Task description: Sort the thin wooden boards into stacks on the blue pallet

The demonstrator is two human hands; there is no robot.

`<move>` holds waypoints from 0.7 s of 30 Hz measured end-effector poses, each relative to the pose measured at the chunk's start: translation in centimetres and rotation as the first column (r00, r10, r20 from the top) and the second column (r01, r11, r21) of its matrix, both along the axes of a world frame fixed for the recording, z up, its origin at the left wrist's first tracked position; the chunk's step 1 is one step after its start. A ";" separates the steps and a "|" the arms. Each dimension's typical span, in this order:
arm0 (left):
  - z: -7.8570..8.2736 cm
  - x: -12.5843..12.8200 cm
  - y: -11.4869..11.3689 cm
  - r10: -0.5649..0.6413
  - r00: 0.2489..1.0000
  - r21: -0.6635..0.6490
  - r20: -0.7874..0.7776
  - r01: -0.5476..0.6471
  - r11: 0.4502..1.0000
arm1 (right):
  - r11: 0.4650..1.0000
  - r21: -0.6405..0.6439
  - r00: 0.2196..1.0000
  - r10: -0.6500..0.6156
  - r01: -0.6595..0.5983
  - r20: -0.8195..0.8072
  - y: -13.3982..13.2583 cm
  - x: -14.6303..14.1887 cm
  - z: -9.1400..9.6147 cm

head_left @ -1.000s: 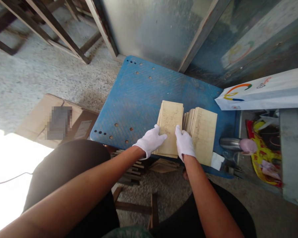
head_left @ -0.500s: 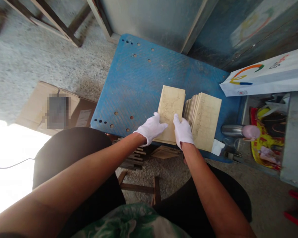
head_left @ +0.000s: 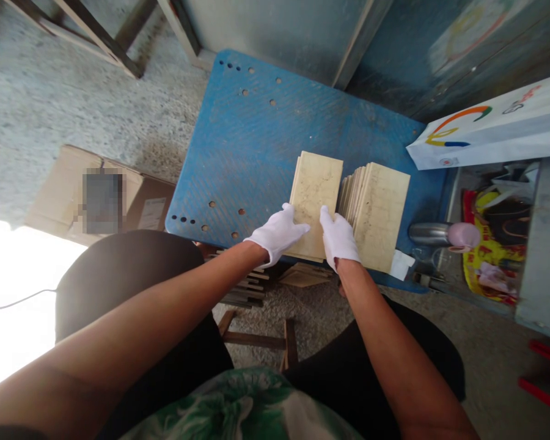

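Both my hands wear white gloves. My left hand (head_left: 278,232) grips the near left corner of a small stack of pale wooden sheets (head_left: 312,195) lying on a blue perforated platform (head_left: 256,140). My right hand (head_left: 338,238) holds the same stack at its near right corner, thumb on top. Just to the right, a second, thicker pile of similar sheets (head_left: 378,211) leans fanned on edge, touching my right hand's side.
A cardboard box (head_left: 96,195) sits on the concrete floor at left. A white paper bag (head_left: 490,131) lies at right above a steel flask with a pink cap (head_left: 444,235) and a bin of colourful clutter (head_left: 490,256). Wood strips (head_left: 247,287) lie under the platform's near edge.
The view has tilted downward, so the platform and stacks sit higher in the picture. My hands keep the same grip on the near end of the left stack.
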State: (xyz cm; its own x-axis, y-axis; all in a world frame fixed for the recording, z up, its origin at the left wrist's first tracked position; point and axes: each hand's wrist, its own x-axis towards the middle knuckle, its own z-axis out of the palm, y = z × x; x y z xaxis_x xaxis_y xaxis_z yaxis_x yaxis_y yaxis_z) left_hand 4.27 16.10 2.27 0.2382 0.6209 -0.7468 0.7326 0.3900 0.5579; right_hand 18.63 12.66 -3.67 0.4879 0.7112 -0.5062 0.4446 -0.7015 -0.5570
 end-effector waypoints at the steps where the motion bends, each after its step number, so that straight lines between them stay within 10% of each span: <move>1: 0.1 0.0 -0.1 0.002 1.000 -0.002 -0.001 -0.002 1.000 | 1.000 -0.008 1.000 0.000 0.000 0.002 0.0 0.0 0.1; 21: 0.7 0.2 -1.1 -0.141 0.982 0.058 -0.125 0.149 0.987 | 0.994 0.049 0.991 0.094 -0.100 0.097 -0.9 0.3 3.2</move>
